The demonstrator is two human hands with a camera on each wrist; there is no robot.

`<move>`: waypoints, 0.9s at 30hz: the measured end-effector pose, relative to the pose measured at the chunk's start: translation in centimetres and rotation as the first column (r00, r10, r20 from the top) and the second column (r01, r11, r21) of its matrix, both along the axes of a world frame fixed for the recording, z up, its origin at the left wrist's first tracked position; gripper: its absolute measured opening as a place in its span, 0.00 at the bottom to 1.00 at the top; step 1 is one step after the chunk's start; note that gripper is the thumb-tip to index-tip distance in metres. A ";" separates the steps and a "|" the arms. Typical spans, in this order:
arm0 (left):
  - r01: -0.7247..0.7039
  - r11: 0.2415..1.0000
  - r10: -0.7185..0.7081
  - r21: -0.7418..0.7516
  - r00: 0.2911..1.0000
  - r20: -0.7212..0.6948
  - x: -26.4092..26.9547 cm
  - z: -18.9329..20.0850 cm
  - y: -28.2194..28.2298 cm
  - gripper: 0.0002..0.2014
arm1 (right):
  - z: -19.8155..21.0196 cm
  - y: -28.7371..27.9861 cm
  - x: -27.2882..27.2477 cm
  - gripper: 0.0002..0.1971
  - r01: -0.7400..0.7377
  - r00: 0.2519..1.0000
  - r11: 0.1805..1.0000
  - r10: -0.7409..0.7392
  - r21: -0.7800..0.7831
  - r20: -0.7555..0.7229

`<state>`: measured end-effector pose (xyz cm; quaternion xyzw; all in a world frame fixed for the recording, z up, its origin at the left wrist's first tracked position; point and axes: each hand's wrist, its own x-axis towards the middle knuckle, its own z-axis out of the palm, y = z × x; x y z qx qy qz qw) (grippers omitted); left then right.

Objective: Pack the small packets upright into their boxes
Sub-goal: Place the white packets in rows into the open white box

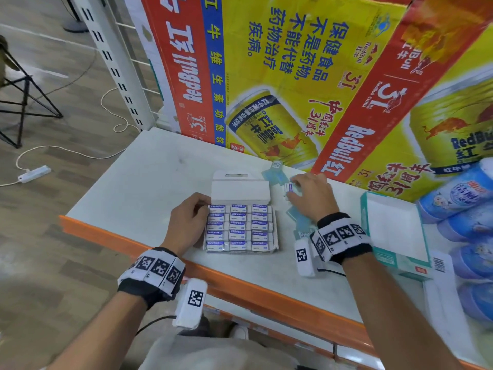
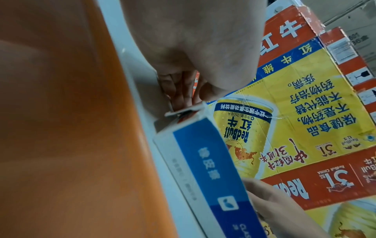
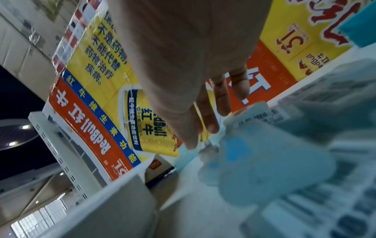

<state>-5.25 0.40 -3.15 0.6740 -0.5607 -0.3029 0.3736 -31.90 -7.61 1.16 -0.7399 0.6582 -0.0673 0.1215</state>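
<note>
Left hand [image 1: 186, 222] grips eraser box [image 1: 241, 227]; right hand [image 1: 312, 196] pinches packet [image 1: 291, 188]; cartons [image 1: 266, 76] behind.

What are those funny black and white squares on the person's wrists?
Both arms are bare. The left wrist band and right wrist band are black, covered with white tiles printed with black square codes. A white coded block with a thin black cable hangs off each.

A: The surface [image 1: 138, 182] is bare left of the open box [image 1: 241, 228]; a hand passes there freely.

B: Behind, the big cartons [image 1: 266, 76] stand like a wall. At right, the teal box [image 1: 394, 231] and the blue packs [image 1: 469, 209] leave only a narrow way, with flat blue packets [image 1: 301, 222] lying there.
</note>
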 end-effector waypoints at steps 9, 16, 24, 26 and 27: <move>0.038 0.999 -0.039 -0.008 0.999 -0.034 -1.9 0.0 0.0 0.10 | 0.1 -0.7 -0.4 0.24 -0.126 0.992 0.981 0.120 0.149 0.046; 0.078 0.995 -0.079 -0.060 0.997 -0.014 -3.7 -0.2 -0.1 0.10 | 2.0 2.4 -2.0 0.19 -0.112 0.881 0.993 0.080 0.041 0.467; 0.099 0.991 -0.107 -0.095 0.991 -0.075 -3.7 -1.2 0.5 0.09 | 2.8 6.8 -2.7 0.13 -0.218 0.875 0.976 0.204 -0.019 0.440; 0.097 0.991 -0.106 -0.090 0.990 -0.089 -3.7 -1.3 0.5 0.09 | 2.5 7.8 -3.0 0.14 -0.228 0.871 0.974 0.207 -0.007 0.445; 0.094 0.992 -0.102 -0.086 0.990 -0.100 -3.7 -1.3 0.5 0.09 | 2.4 8.2 -3.1 0.13 -0.234 0.872 0.972 0.212 -0.006 0.442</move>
